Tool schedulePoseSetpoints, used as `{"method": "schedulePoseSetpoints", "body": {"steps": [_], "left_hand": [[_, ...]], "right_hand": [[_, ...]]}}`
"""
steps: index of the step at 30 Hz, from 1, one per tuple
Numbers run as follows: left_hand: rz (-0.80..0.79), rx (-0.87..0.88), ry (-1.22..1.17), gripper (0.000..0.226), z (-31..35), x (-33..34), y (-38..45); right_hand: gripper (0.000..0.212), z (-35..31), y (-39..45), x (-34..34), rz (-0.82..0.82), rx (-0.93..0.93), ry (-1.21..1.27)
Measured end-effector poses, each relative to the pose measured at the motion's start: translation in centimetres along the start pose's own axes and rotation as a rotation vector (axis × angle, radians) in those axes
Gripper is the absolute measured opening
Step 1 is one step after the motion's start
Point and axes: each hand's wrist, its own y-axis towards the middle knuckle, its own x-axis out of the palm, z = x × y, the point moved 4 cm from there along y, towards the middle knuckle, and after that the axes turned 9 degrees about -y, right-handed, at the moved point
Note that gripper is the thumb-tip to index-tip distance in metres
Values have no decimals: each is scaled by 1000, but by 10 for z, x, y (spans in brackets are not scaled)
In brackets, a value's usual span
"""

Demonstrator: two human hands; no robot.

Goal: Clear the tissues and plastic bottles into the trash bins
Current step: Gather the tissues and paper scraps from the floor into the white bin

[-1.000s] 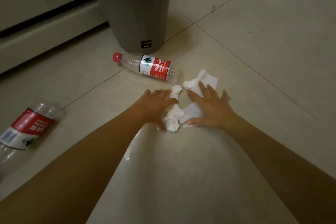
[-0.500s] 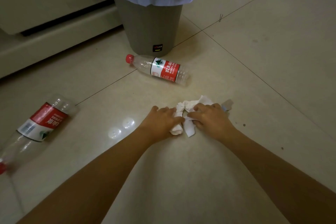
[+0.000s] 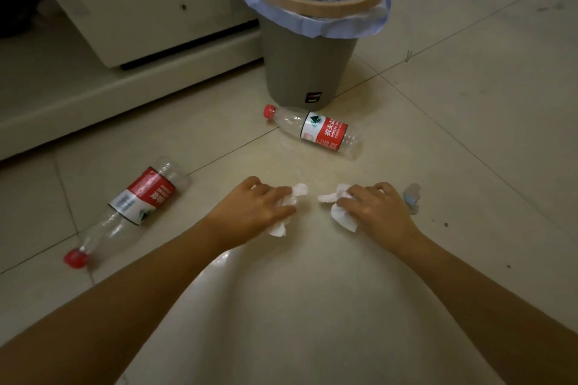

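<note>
Floor: pale glossy tiles [image 3: 469,122] with thin dark grout lines, a few dark specks at the right; a cream cabinet [image 3: 140,9] on a stepped plinth along the upper left. Bin: one grey trash bin [image 3: 308,69] standing upright near the cabinet's corner, tan ring at the rim, pale blue liner folded over it, a small dark sticker low on its front, print too small to read. Bottle one: clear plastic bottle [image 3: 316,131] lying on its side just in front of the bin, red cap pointing left, red-and-white label with a green triangular mark, Chinese characters and the Latin word "NONGFU". Bottle two: the second bottle [image 3: 131,206], same kind, lying well to the left, red cap toward the viewer, label upside down from here and its text not legible. Left hand [image 3: 253,209]: knuckles up, low over the floor, fingers curled round a crumpled white tissue [image 3: 289,206] that sticks out past the fingertips and below the palm. Right hand [image 3: 375,212]: likewise knuckles up, fingers curled over a second white tissue [image 3: 339,209], wad showing on its inner side. The two tissues are apart, a gap of bare tile between them. A small clear-and-blue scrap [image 3: 411,197] lies just beside the right hand's outer edge; what it is cannot be told.
</note>
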Motion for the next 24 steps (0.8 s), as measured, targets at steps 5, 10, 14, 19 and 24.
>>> {"method": "schedulePoseSetpoints", "body": {"steps": [5,10,14,19,24], "left_hand": [[49,-44,17,53,-9,-12,-19],[67,-10,12,60,25,4,28],[85,11,-23,65,55,19,83],[74,71,-50,63,67,29,102],[50,78,-42,63,60,36,101]], "right_hand": [[21,41,-27,-8,47,235,-117],[21,56,-55,8,6,303,-170],[26,63,-66,28,-66,368,-93],[57,71,-76,44,-257,589,115],[92,82,-80,62,-567,791,208]]}}
